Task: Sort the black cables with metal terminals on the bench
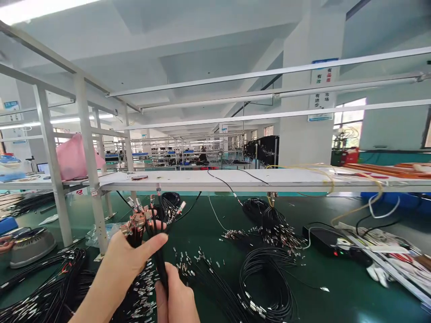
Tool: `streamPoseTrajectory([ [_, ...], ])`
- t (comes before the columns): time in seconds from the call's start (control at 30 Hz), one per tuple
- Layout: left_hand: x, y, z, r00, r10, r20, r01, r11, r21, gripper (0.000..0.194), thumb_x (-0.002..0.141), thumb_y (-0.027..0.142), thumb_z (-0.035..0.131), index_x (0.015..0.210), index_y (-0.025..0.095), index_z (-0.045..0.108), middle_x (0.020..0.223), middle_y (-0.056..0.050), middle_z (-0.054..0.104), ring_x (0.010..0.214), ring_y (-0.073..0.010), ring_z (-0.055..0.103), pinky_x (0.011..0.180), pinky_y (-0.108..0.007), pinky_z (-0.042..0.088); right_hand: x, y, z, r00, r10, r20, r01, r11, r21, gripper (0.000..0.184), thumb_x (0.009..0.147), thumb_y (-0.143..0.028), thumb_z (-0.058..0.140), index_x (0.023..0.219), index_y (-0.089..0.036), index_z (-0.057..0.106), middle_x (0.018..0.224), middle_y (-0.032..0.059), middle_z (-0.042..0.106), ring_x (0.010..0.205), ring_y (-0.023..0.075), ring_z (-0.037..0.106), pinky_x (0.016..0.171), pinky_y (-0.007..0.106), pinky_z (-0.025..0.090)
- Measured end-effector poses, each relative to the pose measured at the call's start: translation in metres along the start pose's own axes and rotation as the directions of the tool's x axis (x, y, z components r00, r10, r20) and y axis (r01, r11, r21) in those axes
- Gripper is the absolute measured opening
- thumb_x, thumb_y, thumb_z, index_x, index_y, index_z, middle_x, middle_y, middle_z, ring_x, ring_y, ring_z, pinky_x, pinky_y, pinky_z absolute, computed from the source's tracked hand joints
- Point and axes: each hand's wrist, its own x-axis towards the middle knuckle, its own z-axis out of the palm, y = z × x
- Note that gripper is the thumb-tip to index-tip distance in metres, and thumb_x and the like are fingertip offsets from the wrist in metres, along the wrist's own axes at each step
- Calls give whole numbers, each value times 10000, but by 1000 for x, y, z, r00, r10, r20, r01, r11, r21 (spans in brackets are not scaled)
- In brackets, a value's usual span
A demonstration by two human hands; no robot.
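Note:
A bundle of black cables (160, 264) with copper-coloured and clear-sleeved ends stands upright in front of me. Wrapped round its upper part, just below the metal ends, is my left hand (129, 258), thumb pointing right. Lower down, my right hand (177, 291) grips the same cables, its fingers closed about them. A few ends stick up above the rest, one leaning right. Beneath my hands lie many cable ends with silvery tips (143, 291). To the right, several straight black cables (218, 282) lie on the green table, beside a coiled cable bundle (267, 282).
A white shelf (208, 178) crosses above the green table (188, 220). More cable bundles (272, 222) lie behind. At right are a black box (323, 242) with lit lights and white gloves (379, 274). A co-worker's hand (6, 243) is at far left beside a grey round device (32, 251).

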Motion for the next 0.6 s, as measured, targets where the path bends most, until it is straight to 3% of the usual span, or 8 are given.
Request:
streamPoseTrajectory([
  [0.1, 0, 3, 9, 997, -31, 73, 40, 992, -122, 470, 550, 435, 669, 914, 166, 544, 863, -23, 621, 414, 3, 379, 333, -129, 209, -6, -7, -3, 995, 91, 38, -88, 994, -70, 315, 753, -250, 443, 1055, -267, 531, 993, 85, 619, 885, 364, 529, 769, 441, 306],
  [0.17, 1, 1, 9, 995, -13, 96, 25, 992, -123, 453, 563, 443, 653, 872, 134, 534, 738, -26, 624, 391, -8, 382, 332, -135, 222, -7, -13, -21, 973, 7, 229, -9, 1000, 7, 422, 691, -174, 494, 1107, -241, 479, 946, 80, 616, 862, 312, 543, 744, 399, 353],
  [0.23, 1, -2, 9, 988, -9, 155, 23, 996, -91, 439, 581, 459, 625, 852, 128, 524, 626, -2, 597, 326, 3, 306, 318, -146, 209, -4, -22, -47, 926, -140, 351, 60, 972, 228, 534, 622, -170, 558, 1140, -212, 432, 949, 70, 578, 883, 251, 523, 742, 348, 380],
  [0.3, 1, -4, 11, 967, -15, 253, 31, 998, -58, 400, 609, 452, 596, 848, 141, 516, 583, 22, 571, 301, 10, 265, 308, -144, 195, 1, -36, -75, 929, -257, 268, 117, 887, 447, 545, 630, -270, 585, 1142, -189, 417, 981, 65, 514, 909, 200, 485, 763, 313, 383],
  [0.37, -1, -5, 17, 936, -32, 352, 34, 999, 0, 348, 633, 444, 574, 813, 151, 514, 517, 51, 520, 292, 9, 263, 302, -134, 188, 6, -53, -98, 949, -283, 140, 182, 854, 487, 482, 675, -342, 564, 1115, -185, 446, 887, 33, 493, 814, 154, 499, 711, 283, 404],
  [0.43, -3, -7, 25, 904, -41, 425, 26, 999, 41, 325, 636, 456, 568, 737, 152, 511, 405, 79, 412, 273, 4, 248, 295, -132, 173, 11, -70, -114, 943, -312, 113, 253, 896, 365, 338, 722, -320, 536, 1032, -187, 518, 726, -14, 497, 607, 98, 507, 568, 232, 417],
  [0.5, -6, -10, 33, 870, -49, 491, 37, 999, 34, 334, 638, 477, 560, 703, 152, 517, 414, 66, 439, 260, 5, 235, 289, -147, 147, 16, -81, -125, 950, -309, 51, 292, 933, 212, 208, 768, -272, 477, 925, -171, 568, 592, -46, 485, 427, 51, 444, 420, 179, 364],
  [0.6, -9, -17, 43, 792, -58, 607, 60, 998, 16, 342, 660, 475, 539, 767, 152, 567, 754, -18, 619, 311, 11, 286, 298, -172, 160, 21, -85, -135, 972, -231, -53, 236, 958, 163, 184, 782, -239, 446, 880, -145, 571, 509, -70, 449, 335, 25, 364, 322, 148, 273],
])
